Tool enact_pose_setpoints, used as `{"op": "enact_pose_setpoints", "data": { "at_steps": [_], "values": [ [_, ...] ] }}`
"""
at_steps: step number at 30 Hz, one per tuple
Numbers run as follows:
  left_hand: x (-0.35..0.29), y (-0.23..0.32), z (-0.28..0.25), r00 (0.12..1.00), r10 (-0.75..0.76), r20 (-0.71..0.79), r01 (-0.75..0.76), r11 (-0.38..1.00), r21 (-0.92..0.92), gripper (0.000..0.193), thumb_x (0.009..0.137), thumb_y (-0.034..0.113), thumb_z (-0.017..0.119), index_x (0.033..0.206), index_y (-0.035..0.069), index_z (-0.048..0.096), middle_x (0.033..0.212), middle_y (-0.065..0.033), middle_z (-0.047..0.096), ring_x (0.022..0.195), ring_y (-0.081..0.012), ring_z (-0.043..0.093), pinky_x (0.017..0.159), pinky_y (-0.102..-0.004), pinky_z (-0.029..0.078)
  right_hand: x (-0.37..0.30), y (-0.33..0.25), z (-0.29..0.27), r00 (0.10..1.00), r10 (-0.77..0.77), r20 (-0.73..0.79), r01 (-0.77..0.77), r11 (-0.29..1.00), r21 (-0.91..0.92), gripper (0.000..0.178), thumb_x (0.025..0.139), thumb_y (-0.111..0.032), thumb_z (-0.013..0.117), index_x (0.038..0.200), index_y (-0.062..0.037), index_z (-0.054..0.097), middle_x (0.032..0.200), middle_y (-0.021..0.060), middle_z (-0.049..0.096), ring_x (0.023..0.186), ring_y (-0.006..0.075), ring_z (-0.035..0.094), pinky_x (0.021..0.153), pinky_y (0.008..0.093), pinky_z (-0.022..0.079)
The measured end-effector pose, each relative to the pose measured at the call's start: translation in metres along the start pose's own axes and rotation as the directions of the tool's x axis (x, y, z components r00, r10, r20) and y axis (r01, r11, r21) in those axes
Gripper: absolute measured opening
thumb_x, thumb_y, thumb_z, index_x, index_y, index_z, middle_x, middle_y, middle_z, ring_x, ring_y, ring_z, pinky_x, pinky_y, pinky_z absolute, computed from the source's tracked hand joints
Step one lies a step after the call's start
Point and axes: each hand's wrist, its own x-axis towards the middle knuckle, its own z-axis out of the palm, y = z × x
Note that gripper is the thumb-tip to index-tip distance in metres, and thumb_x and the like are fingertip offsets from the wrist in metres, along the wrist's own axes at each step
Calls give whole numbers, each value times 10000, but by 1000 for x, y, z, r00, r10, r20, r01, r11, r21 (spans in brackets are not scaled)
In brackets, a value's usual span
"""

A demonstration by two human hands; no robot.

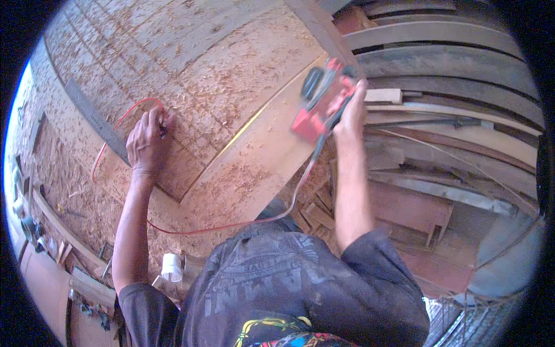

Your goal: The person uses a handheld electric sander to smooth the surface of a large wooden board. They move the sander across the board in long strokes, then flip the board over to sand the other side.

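Gripping the red power tool (324, 104) near the desk's (274, 136) right edge, my right hand (351, 115) could get jerked if the cord (191, 232) snags (left hand (145, 139) half curled, hold unclear).

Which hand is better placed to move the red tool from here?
Right, I'd judge. The right hand already grips the red tool, while the left hand is well away from it, across the wood, close to the red cord.
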Motion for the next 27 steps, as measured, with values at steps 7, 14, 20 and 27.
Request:
{"op": "enact_pose_setpoints", "data": {
  "at_steps": [7,14,20,27],
  "values": [
    [-5,0,1,996,-34,79,35,999,-10,333,973,387,706,1139,112,621,891,-78,665,824,-293,697,722,-437,551,-83,32,-23,987,47,-155,-56,997,-53,509,1016,-640,481,976,-142,580,630,-40,421,480,101,421,438,290,392],
    [0,3,1,998,-15,59,14,1000,10,322,972,392,706,1123,122,615,889,-73,661,828,-281,697,715,-430,549,73,-38,-38,996,-77,-53,74,996,-57,478,1066,-592,428,1046,-145,596,661,-49,426,495,92,414,436,286,398],
    [-3,1,2,999,24,27,-25,999,26,306,978,391,696,1119,133,611,903,-73,664,843,-285,705,731,-434,552,99,-49,-41,996,-56,-66,55,998,-24,466,1069,-585,436,1043,-146,591,664,-52,431,500,85,415,439,278,393],
    [-2,6,-1,1000,-2,-4,2,1000,15,330,988,406,684,1150,124,629,928,-79,683,839,-287,707,737,-431,551,-93,38,-54,981,53,-189,-53,999,8,523,1032,-647,468,1024,-137,587,644,-48,436,491,90,434,435,270,394]
  ]
}}
